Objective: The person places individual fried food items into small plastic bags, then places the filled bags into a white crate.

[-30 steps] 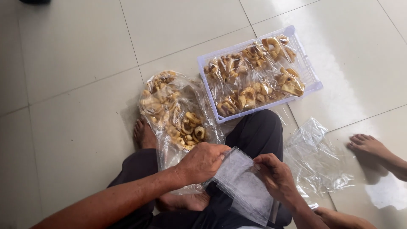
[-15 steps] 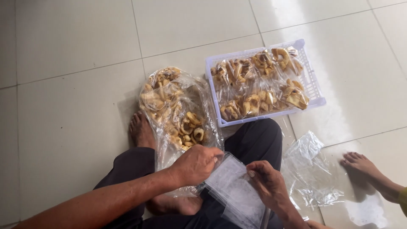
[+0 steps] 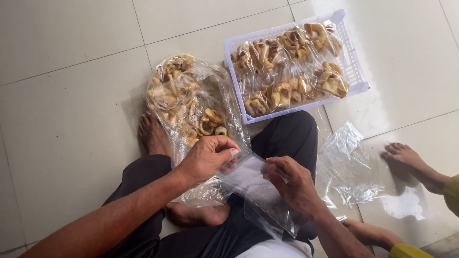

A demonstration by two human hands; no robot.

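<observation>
Left hand: closed in a pinch, thumb and fingertips gripping the upper left edge of a small empty clear plastic bag. Right hand: fingers curled, gripping the same bag at its upper right edge. The bag is stretched between the two hands and hangs down from them over the lap, its lower end below the right wrist.

Beneath the hands: the person's crossed legs in dark trousers, one bare foot out to the left, another tucked under the left forearm.

Just beyond the left hand: a large clear plastic bag of golden-brown fried snack pieces, lying on the floor, its near end touching the legs.

Beyond the right hand: a pale lilac rectangular plastic basket holding small sealed clear packets of the same fried snack, touching the knee at its near edge.

Right of the right hand: a crumpled heap of empty clear plastic bags on the floor.

Far right: another person's bare foot and a second foot lower down, with a yellow sleeve edge.

Surface: pale glossy floor tiles.
</observation>
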